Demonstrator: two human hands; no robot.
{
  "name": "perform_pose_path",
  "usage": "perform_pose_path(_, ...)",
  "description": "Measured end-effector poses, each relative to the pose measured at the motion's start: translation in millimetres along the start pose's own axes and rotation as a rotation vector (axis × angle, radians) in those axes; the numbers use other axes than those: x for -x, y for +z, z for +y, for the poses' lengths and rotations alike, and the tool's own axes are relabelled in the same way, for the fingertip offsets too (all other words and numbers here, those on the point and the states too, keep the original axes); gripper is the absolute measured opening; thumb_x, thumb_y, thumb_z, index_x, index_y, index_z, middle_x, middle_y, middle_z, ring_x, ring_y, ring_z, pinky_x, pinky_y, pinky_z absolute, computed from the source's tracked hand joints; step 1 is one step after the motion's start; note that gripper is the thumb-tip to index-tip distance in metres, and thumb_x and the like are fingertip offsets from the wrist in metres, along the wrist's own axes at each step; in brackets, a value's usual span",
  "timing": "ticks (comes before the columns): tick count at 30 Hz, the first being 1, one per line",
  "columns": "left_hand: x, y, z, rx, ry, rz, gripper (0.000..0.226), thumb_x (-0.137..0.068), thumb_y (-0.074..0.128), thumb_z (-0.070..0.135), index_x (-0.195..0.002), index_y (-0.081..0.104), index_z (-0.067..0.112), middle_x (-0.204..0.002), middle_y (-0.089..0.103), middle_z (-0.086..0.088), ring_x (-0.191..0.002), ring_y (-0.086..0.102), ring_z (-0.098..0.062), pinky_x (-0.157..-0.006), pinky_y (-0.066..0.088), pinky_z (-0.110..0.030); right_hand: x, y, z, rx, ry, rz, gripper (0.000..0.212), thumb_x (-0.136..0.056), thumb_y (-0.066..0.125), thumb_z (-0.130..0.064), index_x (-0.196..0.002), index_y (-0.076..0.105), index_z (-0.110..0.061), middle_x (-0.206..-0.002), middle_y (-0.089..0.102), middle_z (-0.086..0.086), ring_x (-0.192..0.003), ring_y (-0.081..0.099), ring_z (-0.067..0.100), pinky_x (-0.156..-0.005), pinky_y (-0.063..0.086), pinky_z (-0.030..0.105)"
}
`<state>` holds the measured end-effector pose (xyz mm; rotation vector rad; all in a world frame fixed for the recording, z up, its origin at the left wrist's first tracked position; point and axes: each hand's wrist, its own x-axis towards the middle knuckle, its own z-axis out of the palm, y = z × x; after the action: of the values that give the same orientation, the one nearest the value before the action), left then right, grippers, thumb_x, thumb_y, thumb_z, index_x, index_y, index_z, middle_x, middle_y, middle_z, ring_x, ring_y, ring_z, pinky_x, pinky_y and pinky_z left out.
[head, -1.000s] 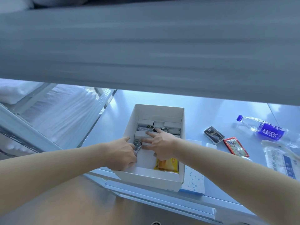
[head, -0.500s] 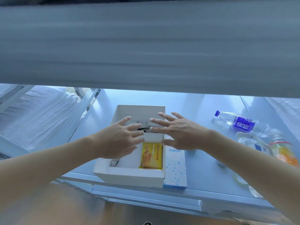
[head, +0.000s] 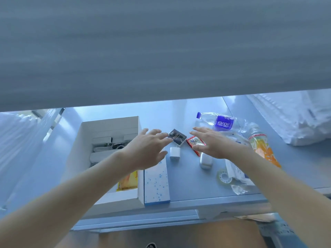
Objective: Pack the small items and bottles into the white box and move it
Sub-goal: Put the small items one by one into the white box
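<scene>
The open white box (head: 109, 123) sits at the table's left, holding a yellow packet (head: 128, 181), a chain and small white boxes. My left hand (head: 148, 149) hovers open just right of the box, its fingertips at a dark sachet (head: 177, 137). My right hand (head: 213, 143) is spread open above a red sachet (head: 194, 142). A white charger plug (head: 174, 153) lies between the hands. A clear bottle with a purple label (head: 218, 121) and an orange drink bottle (head: 262, 147) lie to the right.
A white-and-blue slim box (head: 156, 183) lies against the white box's right side. A white oval case (head: 206, 161), a tape roll (head: 223, 177) and a plastic bag with a pack (head: 236, 173) lie near the front edge. A grey beam (head: 161, 51) hides the upper view. White bedding (head: 295, 119) lies at far right.
Both hands have come out of the white box and moved right, spread open over the sachets. The view has swung to the right.
</scene>
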<state>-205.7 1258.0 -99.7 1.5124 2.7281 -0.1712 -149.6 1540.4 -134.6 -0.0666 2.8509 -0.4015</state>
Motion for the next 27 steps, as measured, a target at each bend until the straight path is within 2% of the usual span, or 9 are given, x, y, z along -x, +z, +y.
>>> perform_pose_path(3, -29.3, 9.2, 4.4, 0.006, -0.046, -0.069, 0.052, -0.103, 0.047, 0.041, -0.152, 0.036, 0.030, -0.158, 0.038, 0.006, -0.144, 0.037, -0.023, -0.111, 0.037, -0.047, -1.2, 10.6, 12.6, -0.094, 0.084, 0.004, 0.066, -0.099, 0.058, -0.047, -0.158, 0.036, -0.026, -0.166, 0.030, -0.002, -0.152, 0.028, 0.019, -0.120, 0.025, 0.036)
perform_pose_path(7, -62.5, 17.5, 6.4, -0.042, -0.062, -0.146, 0.053, -0.098, 0.050, 0.012, -0.148, 0.041, 0.027, -0.154, 0.041, 0.005, -0.135, 0.044, -0.025, -0.099, 0.046, -0.044, -6.0, 20.4, 19.1, -0.189, 0.171, 0.065, 0.059, -0.097, 0.063, -0.041, -0.150, 0.048, -0.020, -0.151, 0.047, 0.000, -0.137, 0.046, 0.022, -0.110, 0.036, 0.035)
perform_pose_path(9, -77.9, 21.5, 8.3, -0.062, -0.065, -0.161, 0.051, -0.097, 0.049, 0.008, -0.144, 0.044, 0.025, -0.150, 0.045, 0.004, -0.129, 0.048, -0.025, -0.095, 0.048, -0.043, -10.3, 24.6, 19.0, -0.212, 0.205, 0.056, 0.054, -0.095, 0.063, -0.039, -0.144, 0.052, -0.021, -0.141, 0.052, 0.003, -0.132, 0.051, 0.023, -0.107, 0.040, 0.035)
perform_pose_path(12, -97.3, 29.8, 11.3, -0.041, -0.098, -0.212, 0.049, -0.099, 0.053, 0.013, -0.145, 0.043, 0.024, -0.147, 0.047, 0.003, -0.128, 0.049, -0.025, -0.096, 0.049, -0.042, -18.0, 31.6, 16.8, -0.210, 0.255, 0.026, 0.050, -0.092, 0.064, -0.039, -0.137, 0.055, -0.019, -0.133, 0.054, 0.006, -0.126, 0.053, 0.025, -0.103, 0.044, 0.036)
perform_pose_path(16, -113.1, 42.6, 17.2, 0.034, -0.140, -0.254, 0.051, -0.098, 0.056, 0.021, -0.147, 0.039, 0.023, -0.145, 0.047, 0.001, -0.126, 0.049, -0.028, -0.096, 0.050, -0.045, -29.8, 42.7, 11.9, -0.147, 0.326, 0.007, 0.063, -0.087, 0.068, -0.050, -0.136, 0.050, -0.017, -0.132, 0.051, 0.008, -0.126, 0.049, 0.029, -0.103, 0.044, 0.039)
perform_pose_path(21, -125.1, 53.3, 20.6, 0.037, -0.160, -0.264, 0.062, -0.092, 0.048, 0.003, -0.150, 0.035, 0.023, -0.147, 0.043, 0.001, -0.128, 0.045, -0.028, -0.092, 0.052, -0.045, -39.0, 55.9, 7.6, -0.106, 0.344, 0.071, 0.062, -0.081, 0.076, -0.047, -0.128, 0.049, -0.016, -0.127, 0.048, 0.007, -0.123, 0.046, 0.029, -0.102, 0.043, 0.039)
perform_pose_path(27, -134.9, 62.9, 8.9, 0.004, -0.171, -0.268, 0.064, -0.091, 0.052, 0.000, -0.149, 0.037, 0.022, -0.144, 0.044, 0.000, -0.130, 0.043, -0.027, -0.090, 0.053, -0.045, -40.0, 57.5, 10.8, -0.129, 0.342, 0.134, 0.050, -0.080, 0.077, -0.035, -0.118, 0.051, -0.016, -0.121, 0.053, 0.009, -0.117, 0.050, 0.031, -0.096, 0.046, 0.037)
